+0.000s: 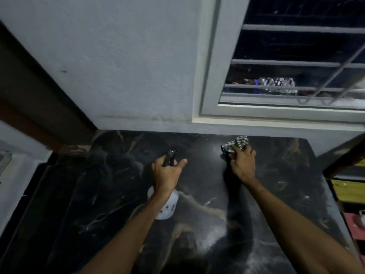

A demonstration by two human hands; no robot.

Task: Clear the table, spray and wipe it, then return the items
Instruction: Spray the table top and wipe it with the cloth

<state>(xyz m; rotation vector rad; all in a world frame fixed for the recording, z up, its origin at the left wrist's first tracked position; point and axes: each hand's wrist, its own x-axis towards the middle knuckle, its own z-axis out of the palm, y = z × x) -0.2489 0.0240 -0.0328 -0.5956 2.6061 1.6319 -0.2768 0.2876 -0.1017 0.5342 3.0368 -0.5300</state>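
A black marbled table (110, 194) fills the lower part of the view. My left hand (166, 175) grips a spray bottle (166, 209) with a white body and a black nozzle, held above the table's middle with the nozzle facing the wall. My right hand (242, 165) presses a checked black-and-white cloth (236, 144) onto the tabletop near its far edge, to the right of the bottle. Part of the cloth is hidden under my fingers.
A pale wall (118, 66) stands right behind the table. A barred window (296, 66) sits at the upper right. A shelf with yellow and pink items (349, 194) stands beside the table's right edge. A dark brown door frame (39, 107) runs along the left.
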